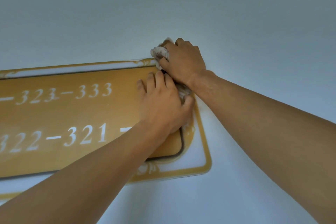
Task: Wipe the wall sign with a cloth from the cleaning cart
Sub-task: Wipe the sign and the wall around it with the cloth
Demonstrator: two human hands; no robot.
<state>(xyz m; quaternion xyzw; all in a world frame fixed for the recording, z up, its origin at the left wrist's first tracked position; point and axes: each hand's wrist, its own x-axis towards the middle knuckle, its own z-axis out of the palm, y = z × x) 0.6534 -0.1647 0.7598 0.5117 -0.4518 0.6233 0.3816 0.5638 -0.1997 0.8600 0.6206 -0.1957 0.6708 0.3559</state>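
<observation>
Wall (pixel 163 5): pale, filling the whole frame behind everything.
Wall sign (pixel 63 111): gold with white numbers and a white ornate border, spreading from the left edge to right of centre.
Right hand (pixel 183 62): curling closed around the cloth, pressing it at the sign's upper right corner.
Left hand (pixel 161 103): lying flat on the sign just below the right hand, fingers spread, gripping nothing, thumb touching the cloth.
Cloth (pixel 161 52): whitish, stained, bunching out above and below the right hand.

Gold wall sign (pixel 72 114), white numerals, ornate white-and-gold border, mounted flat on wall. Crumpled, stained whitish cloth (pixel 161 53) pressed against sign's upper right corner.
</observation>
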